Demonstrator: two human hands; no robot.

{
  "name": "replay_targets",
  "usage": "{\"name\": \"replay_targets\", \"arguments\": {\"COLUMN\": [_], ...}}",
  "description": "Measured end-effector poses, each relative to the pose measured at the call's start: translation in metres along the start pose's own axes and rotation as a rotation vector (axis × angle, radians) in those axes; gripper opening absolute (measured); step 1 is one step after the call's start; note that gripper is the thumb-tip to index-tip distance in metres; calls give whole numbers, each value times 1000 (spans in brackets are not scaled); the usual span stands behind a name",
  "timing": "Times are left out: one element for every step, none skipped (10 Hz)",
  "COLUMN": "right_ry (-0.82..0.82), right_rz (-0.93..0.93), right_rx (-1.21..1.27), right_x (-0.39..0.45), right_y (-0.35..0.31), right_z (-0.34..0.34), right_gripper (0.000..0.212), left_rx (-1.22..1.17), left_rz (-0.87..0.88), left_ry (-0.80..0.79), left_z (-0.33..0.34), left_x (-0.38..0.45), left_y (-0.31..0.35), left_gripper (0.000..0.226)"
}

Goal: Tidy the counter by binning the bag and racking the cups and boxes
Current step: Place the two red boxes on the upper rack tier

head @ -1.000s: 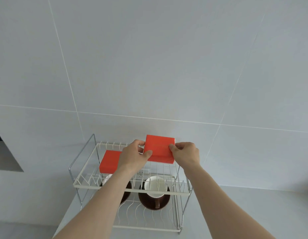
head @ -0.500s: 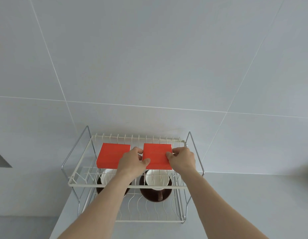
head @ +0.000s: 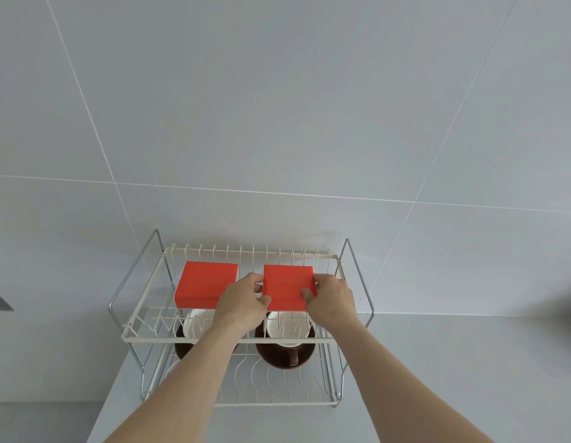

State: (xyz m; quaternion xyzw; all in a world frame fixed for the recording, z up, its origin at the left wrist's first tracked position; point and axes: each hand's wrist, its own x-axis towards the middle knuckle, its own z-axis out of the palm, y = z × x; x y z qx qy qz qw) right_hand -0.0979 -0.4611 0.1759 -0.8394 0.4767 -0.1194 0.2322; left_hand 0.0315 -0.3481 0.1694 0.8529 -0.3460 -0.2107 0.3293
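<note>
Against a grey tiled wall, the rack (head: 246, 339) stands on the counter (head: 453, 362). Our left hand (head: 242, 300) and right hand (head: 330, 297) pinch the second box (head: 289, 287) on the top tier, beside box 1 (head: 206, 284). 2 cups (head: 285, 345) sit below. We judge only letting go remains; no bag shows.

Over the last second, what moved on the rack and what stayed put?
The right box, held above the top shelf a second ago, came down and now lies flat on it, level with the left box. Both the left hand and right hand still hold its sides; no grip was let go. Unchanged: the left box, the two cups below, the rack.
</note>
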Motion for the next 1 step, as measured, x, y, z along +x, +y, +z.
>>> {"name": "replay_targets", "arguments": {"right_ry": [12], "right_rz": [-58], "right_rx": [-115], "right_x": [-6], "right_y": [0], "right_z": [-2], "right_gripper": [21], "left_rx": [-3], "left_rz": [20], "left_ry": [10], "left_z": [-2], "left_x": [-3], "left_y": [1], "left_gripper": [47]}}
